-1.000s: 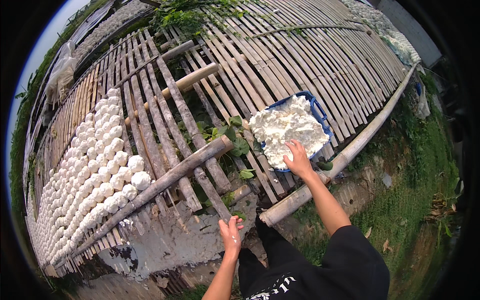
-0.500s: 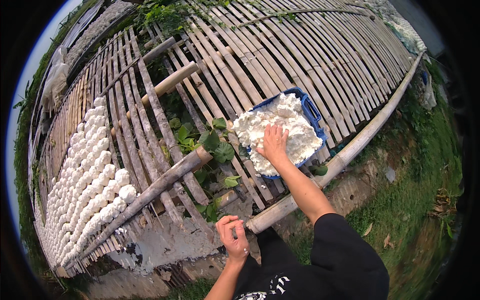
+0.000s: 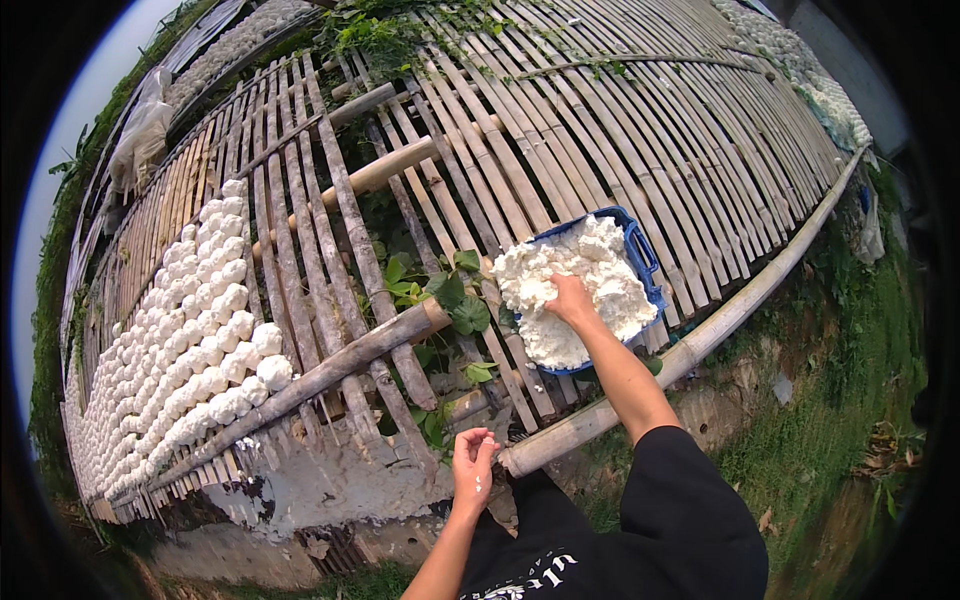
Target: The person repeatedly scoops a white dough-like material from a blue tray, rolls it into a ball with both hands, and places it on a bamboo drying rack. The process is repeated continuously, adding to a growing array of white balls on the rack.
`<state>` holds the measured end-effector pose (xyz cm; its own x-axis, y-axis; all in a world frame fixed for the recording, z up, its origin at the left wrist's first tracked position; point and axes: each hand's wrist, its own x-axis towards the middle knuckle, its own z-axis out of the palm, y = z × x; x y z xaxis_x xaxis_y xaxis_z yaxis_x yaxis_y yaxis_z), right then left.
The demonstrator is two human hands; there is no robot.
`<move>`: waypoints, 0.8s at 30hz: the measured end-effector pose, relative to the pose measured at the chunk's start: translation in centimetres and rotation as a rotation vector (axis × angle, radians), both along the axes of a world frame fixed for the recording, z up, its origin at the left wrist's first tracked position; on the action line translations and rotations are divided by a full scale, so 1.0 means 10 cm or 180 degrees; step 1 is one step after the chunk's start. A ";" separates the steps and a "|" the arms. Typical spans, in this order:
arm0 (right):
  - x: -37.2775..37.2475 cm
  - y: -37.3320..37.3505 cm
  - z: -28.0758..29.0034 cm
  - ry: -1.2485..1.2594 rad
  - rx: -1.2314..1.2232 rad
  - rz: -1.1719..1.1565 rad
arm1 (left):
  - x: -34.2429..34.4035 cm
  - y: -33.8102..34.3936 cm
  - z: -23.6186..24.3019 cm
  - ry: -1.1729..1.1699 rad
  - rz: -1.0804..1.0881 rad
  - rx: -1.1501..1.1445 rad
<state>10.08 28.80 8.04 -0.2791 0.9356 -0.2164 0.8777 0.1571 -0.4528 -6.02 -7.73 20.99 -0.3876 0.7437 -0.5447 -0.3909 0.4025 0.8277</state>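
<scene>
Bamboo slats bore crated white dough; right hand inside, fingers' grip hidden; left hand slack; deep scooping suited.

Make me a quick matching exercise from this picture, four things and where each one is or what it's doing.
1. Right hand
2. Left hand
3. Blue basket
4. White balls

A. Clustered at the picture's left
B. Near the thick bamboo pole's lower end
C. Holding the soft white mass
D. Fingers pushed into that mass

Pairs: 1-D, 2-B, 3-C, 4-A
</scene>
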 end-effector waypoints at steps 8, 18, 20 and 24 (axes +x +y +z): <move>0.21 -0.07 1.24 0.2583 -0.1412 -0.0538 | 0.03 0.50 -0.05 -0.1690 0.0144 -0.0130; -0.34 -2.43 2.37 0.2502 0.0134 0.0779 | 0.07 0.65 0.34 -0.3863 0.0166 0.1156; -0.49 -2.79 2.50 0.2393 -0.0318 0.0628 | 0.02 0.32 0.36 -0.3485 0.0360 0.1157; -0.84 -3.47 2.67 0.2315 0.0333 0.1158 | -0.24 -0.31 0.47 -0.3085 0.0364 0.1558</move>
